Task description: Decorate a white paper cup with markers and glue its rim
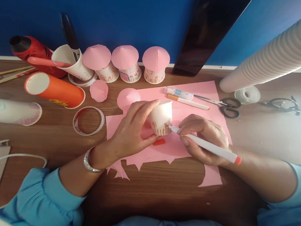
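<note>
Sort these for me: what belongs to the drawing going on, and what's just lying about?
In use:
- paper cup, in the left hand
- white marker, in the right hand

Seemingly just lying about:
- black phone
- scissors
- orange cup

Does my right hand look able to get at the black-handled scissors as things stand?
Probably yes: the black-handled scissors lie just beyond the right hand, and nothing appears to cover them. That hand holds a white marker, though, so it would likely need freeing first.
</note>
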Demonstrator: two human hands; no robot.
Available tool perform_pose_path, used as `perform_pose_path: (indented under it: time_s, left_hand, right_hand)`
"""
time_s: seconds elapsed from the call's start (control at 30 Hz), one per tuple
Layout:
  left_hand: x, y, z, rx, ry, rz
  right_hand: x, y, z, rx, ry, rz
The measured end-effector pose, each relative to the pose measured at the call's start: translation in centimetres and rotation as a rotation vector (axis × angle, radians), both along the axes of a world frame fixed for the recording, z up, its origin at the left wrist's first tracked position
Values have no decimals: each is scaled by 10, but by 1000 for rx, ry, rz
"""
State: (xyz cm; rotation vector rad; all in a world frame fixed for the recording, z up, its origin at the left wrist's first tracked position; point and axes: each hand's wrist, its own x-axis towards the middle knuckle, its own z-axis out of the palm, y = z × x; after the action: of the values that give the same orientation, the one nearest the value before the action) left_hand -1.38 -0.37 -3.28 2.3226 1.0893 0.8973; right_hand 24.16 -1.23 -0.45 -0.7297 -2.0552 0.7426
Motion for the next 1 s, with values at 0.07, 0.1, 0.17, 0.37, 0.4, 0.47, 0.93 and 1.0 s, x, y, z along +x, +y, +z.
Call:
perform_pose_path:
  time_s: [0.07, 0.1, 0.17, 0.37, 0.4, 0.47, 0.93, 1.0]
  left_hand:
    - [0, 0, 0, -1, 3, -3]
    - [0, 0, 0, -5, 4, -2]
    - [0, 0, 0, -11, 2, 2]
    - [1, 0, -1, 0, -7, 2]
    - [1, 0, -1, -1, -7, 2]
    - [0, 0, -1, -3, -4, 2]
    - [-1, -1, -2, -36, 18, 9]
    - [-1, -1, -2, -40, 24, 13]
  right_hand:
    - [0, 0, 0, -7, -5, -10]
    - [0, -1, 0, -9, -9, -16]
    - [0, -1, 0, -1, -8, -23]
    - [0, -1, 0, -7, -6, -16]
    - [0, -1, 0, -7, -5, -18]
    - [0, 0, 0, -8, -4, -24]
    - [0, 1, -1, 25, -7, 0]
    - [0, 1, -1, 50, -6, 10]
